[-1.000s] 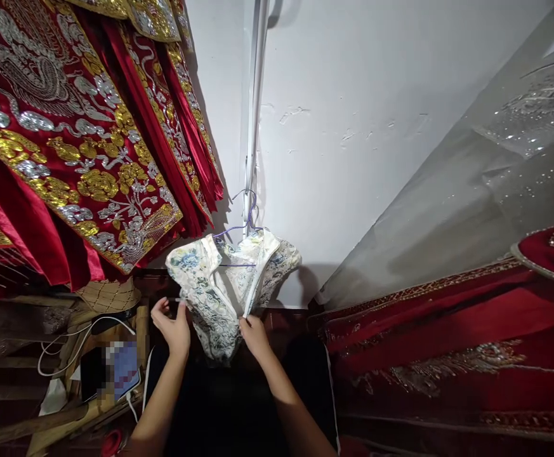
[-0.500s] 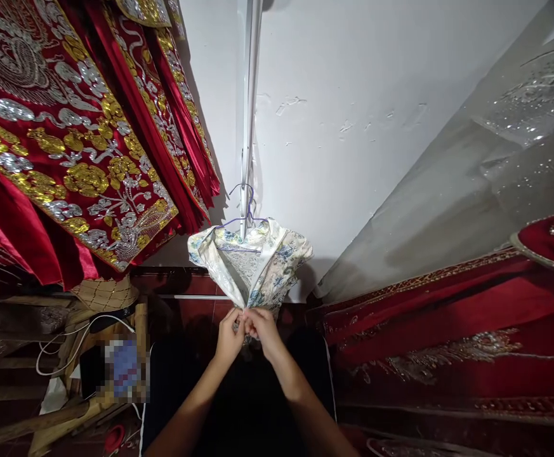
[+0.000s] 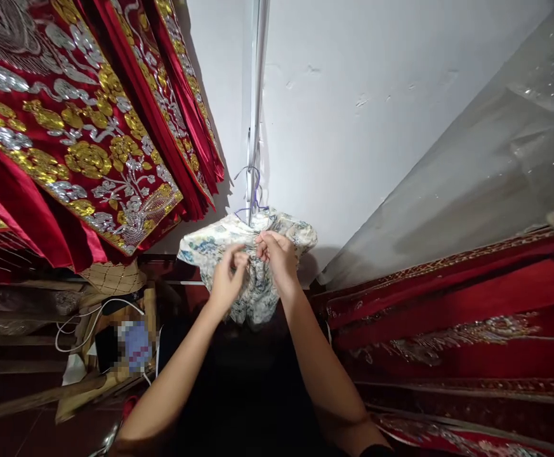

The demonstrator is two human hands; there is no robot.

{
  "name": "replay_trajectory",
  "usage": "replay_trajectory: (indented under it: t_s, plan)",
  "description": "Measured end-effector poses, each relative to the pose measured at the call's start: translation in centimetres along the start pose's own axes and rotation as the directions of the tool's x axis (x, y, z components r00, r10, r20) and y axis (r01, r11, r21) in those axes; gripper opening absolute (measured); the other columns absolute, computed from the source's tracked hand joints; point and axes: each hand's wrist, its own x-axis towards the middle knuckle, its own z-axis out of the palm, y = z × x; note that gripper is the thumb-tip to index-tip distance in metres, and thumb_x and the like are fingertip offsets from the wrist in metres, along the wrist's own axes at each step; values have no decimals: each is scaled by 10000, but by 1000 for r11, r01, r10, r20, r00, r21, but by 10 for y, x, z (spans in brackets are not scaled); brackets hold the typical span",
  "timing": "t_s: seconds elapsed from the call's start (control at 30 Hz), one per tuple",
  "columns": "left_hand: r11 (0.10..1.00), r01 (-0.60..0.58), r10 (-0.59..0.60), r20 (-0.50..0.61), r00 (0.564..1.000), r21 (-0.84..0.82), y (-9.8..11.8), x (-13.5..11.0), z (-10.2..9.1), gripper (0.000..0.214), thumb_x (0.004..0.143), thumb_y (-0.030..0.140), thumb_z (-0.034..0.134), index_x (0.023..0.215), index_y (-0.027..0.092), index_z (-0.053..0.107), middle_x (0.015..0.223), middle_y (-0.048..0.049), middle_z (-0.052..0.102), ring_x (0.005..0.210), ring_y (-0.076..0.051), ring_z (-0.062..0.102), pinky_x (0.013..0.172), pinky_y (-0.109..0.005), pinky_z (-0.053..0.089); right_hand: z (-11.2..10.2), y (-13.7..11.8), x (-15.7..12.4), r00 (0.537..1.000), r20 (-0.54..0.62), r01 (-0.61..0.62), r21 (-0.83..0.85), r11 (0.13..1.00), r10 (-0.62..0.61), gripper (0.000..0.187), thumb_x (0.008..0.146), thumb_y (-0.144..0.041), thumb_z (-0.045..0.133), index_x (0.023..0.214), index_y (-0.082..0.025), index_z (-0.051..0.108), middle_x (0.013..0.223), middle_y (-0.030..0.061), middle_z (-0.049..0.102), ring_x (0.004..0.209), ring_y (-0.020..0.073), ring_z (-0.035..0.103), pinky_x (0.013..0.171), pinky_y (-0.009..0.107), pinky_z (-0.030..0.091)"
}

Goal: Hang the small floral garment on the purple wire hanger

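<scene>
A short-sleeved white top with a blue and green floral print (image 3: 210, 247) hangs in front of me on a thin purple hanger (image 3: 256, 190). Its front edges are drawn together below the collar. My left hand (image 3: 229, 279) is at the upper front of the top, with its fingers curled in a pinch at the cloth. Just to the right and slightly higher, my right hand (image 3: 279, 254) has thumb and forefinger pressed together on the fabric near the neckline. The exact bit of cloth between the fingertips is too small to make out.
The hanger hooks onto a white upright pole (image 3: 257, 82) against the white wall (image 3: 353, 139). Red embroidered garments (image 3: 91, 158) hang at left, and more red cloth (image 3: 448, 304) at right. Lower left, a wooden rack (image 3: 150, 311) holds a white cable (image 3: 74, 314).
Both hands have moved up from the lower front of the top to near its neckline. The open V at the front has closed up. The view has shifted slightly.
</scene>
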Motion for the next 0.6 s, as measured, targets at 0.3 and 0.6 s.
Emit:
replay_trajectory:
  t_s: [0.3, 0.6]
  plan:
    - [940, -288, 317, -156, 936, 181, 74, 48, -26, 157, 949, 293, 592, 894, 163, 660, 796, -5, 633, 725, -125, 563, 707, -239, 437, -6, 25, -1, 994, 59, 105, -289, 952, -92, 308, 895, -401, 536, 704, -179, 634, 495, -40, 487, 467, 104, 447, 503, 229, 337]
    - [632, 231, -647, -341, 682, -739, -27, 46, -106, 214, 915, 300, 568, 741, 181, 528, 636, 30, 555, 593, -84, 566, 674, -197, 495, -16, 87, -63, 970, 166, -138, -218, 966, 176, 279, 856, -352, 532, 639, -197, 612, 453, -33, 486, 449, 119, 453, 498, 245, 343]
